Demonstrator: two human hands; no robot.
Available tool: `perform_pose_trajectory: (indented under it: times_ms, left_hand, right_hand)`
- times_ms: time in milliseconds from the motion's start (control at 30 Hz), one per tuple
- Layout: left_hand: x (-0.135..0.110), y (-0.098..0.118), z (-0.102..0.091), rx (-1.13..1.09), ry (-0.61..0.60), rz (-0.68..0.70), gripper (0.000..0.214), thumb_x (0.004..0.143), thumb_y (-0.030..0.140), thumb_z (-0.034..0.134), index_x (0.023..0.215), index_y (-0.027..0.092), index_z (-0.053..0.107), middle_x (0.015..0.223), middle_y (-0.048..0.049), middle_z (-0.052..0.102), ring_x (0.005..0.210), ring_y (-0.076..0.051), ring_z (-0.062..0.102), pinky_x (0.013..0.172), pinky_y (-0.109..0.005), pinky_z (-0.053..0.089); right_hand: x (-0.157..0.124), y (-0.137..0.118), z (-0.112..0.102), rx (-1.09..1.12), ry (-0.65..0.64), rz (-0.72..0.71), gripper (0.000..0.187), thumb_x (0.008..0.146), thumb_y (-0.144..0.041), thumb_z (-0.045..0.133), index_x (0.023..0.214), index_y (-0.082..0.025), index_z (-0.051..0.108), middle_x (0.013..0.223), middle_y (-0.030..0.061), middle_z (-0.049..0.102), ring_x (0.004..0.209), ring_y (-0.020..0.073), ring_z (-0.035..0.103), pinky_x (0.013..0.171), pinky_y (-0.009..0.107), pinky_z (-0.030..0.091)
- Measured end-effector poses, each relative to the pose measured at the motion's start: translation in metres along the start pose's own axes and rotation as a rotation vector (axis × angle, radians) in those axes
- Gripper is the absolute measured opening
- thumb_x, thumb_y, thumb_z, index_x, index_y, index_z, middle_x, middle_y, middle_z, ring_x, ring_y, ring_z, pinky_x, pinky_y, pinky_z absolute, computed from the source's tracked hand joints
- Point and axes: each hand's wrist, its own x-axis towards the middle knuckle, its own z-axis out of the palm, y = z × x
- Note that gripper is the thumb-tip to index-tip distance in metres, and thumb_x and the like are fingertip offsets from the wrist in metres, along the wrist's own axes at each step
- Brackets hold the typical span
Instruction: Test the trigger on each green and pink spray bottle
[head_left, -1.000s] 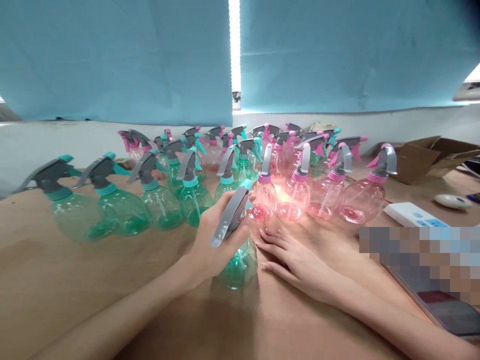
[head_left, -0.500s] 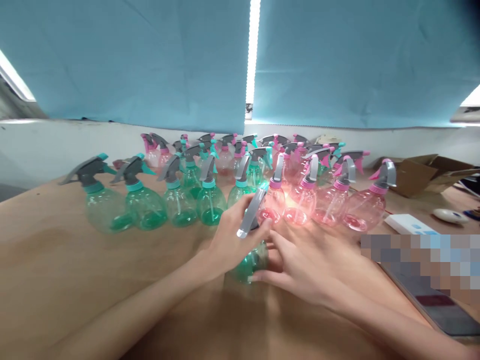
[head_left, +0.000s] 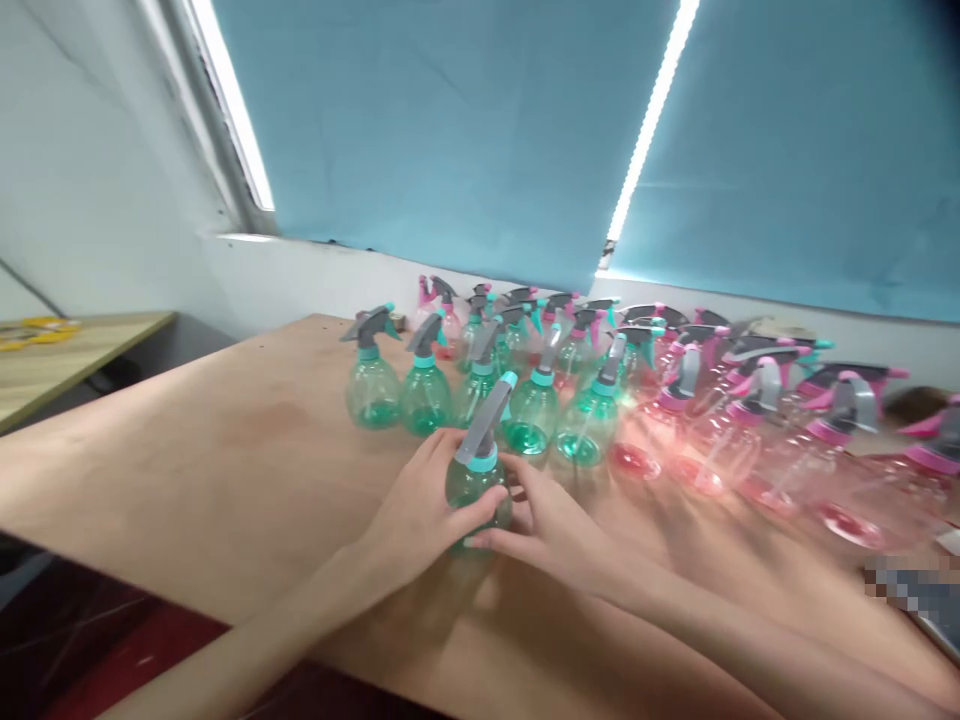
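Note:
Between my two hands is a green spray bottle (head_left: 480, 484) with a turquoise collar and a grey trigger head, held close to upright. My left hand (head_left: 427, 492) wraps its left side, the thumb across the front. From the right, my right hand (head_left: 551, 515) grips the bottle low, thumb at the front and fingers behind it. Just beyond stands a row of green spray bottles (head_left: 426, 398), which continues to the right as pink spray bottles (head_left: 716, 450). The underside of the held bottle is partly hidden by my fingers.
More spray bottles with pink and turquoise triggers (head_left: 559, 305) crowd behind the front row. The wooden table (head_left: 247, 430) has its front edge at lower left. A partly blurred dark phone (head_left: 934, 600) lies at far right. Another table (head_left: 97, 345) stands at far left.
The view has swung left, so the bottle rows appear further right. My left hand has shifted from the held bottle's head and neck down to its body.

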Motion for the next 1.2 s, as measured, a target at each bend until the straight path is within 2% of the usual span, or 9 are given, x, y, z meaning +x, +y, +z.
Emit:
perform_pose_trajectory:
  times_ms: [200,300,433,567,633,700,800,933,1200]
  left_hand:
    - [-0.033,-0.044,-0.054,0.143,0.192,-0.122,0.033,0.084,0.043,0.064,0.112,0.026,0.059,0.115,-0.0075,0.063,0.113,-0.031,0.059,0.096,-0.047,0.049]
    - [-0.038,-0.065,-0.088,0.257,0.279,-0.251,0.039,0.079,0.049,0.065,0.111,0.026,0.061,0.116,-0.0080,0.063,0.110,-0.032,0.060,0.095,-0.048,0.048]
    - [-0.032,-0.097,-0.130,0.314,0.309,-0.372,0.051,0.079,0.058,0.063,0.113,0.020,0.061,0.110,-0.0109,0.064,0.097,-0.032,0.063,0.087,-0.047,0.049]
    - [-0.011,-0.129,-0.154,0.351,0.353,-0.425,0.057,0.081,0.059,0.060,0.116,0.014,0.061,0.116,-0.0135,0.063,0.104,-0.033,0.061,0.088,-0.044,0.048]
    - [0.002,-0.142,-0.158,0.337,0.366,-0.427,0.054,0.081,0.054,0.061,0.116,0.013,0.062,0.117,-0.0139,0.065,0.106,-0.032,0.061,0.091,-0.043,0.047]
    - [0.015,-0.153,-0.159,0.324,0.382,-0.429,0.052,0.081,0.052,0.061,0.116,0.013,0.062,0.117,-0.0141,0.067,0.107,-0.032,0.062,0.095,-0.043,0.046]
    - [0.032,-0.166,-0.154,0.304,0.423,-0.438,0.048,0.084,0.045,0.061,0.120,0.014,0.060,0.119,-0.0137,0.068,0.111,-0.032,0.062,0.096,-0.042,0.047]
    - [0.048,-0.179,-0.143,0.296,0.469,-0.427,0.042,0.088,0.039,0.061,0.123,0.016,0.058,0.123,-0.0126,0.065,0.115,-0.030,0.060,0.099,-0.044,0.047]
    - [0.056,-0.185,-0.131,0.306,0.499,-0.393,0.033,0.094,0.032,0.059,0.123,0.016,0.057,0.124,-0.0104,0.060,0.104,-0.024,0.063,0.087,-0.044,0.055]
  right_hand:
    - [0.054,-0.034,0.042,-0.010,-0.076,-0.133,0.085,0.077,-0.059,0.072,0.145,-0.021,0.036,0.139,0.0151,0.055,0.127,0.0325,0.053,0.102,0.050,0.045]
    - [0.079,-0.045,0.052,-0.039,-0.052,-0.106,0.077,0.081,-0.062,0.066,0.142,-0.021,0.043,0.135,0.0149,0.057,0.116,0.0317,0.060,0.097,0.049,0.048]
    - [0.114,-0.050,0.055,-0.043,-0.008,-0.051,0.061,0.089,-0.052,0.060,0.140,-0.020,0.046,0.134,0.0157,0.057,0.093,0.0249,0.068,0.092,0.047,0.050]
    - [0.145,-0.055,0.057,-0.060,0.042,-0.030,0.060,0.091,-0.042,0.061,0.140,-0.013,0.045,0.141,0.0205,0.050,0.117,0.0321,0.058,0.103,0.050,0.042]
    - [0.155,-0.058,0.058,-0.059,0.049,-0.006,0.063,0.090,-0.040,0.061,0.142,-0.011,0.042,0.140,0.0213,0.050,0.125,0.0343,0.053,0.104,0.049,0.041]
    - [0.163,-0.062,0.060,-0.050,0.038,0.025,0.066,0.089,-0.040,0.062,0.145,-0.013,0.039,0.138,0.0202,0.052,0.121,0.0341,0.057,0.099,0.047,0.046]
    - [0.171,-0.069,0.061,-0.025,-0.002,0.086,0.069,0.090,-0.040,0.061,0.148,-0.016,0.034,0.127,0.0180,0.061,0.092,0.0288,0.071,0.080,0.041,0.056]
    - [0.181,-0.077,0.062,0.008,-0.044,0.176,0.076,0.091,-0.038,0.060,0.151,-0.007,0.026,0.105,0.0183,0.070,0.056,0.0218,0.070,0.061,0.036,0.057]
    - [0.204,-0.078,0.066,0.121,-0.068,0.266,0.084,0.089,-0.039,0.063,0.154,-0.011,0.016,0.127,0.0232,0.059,0.062,0.0193,0.071,0.052,0.031,0.058]
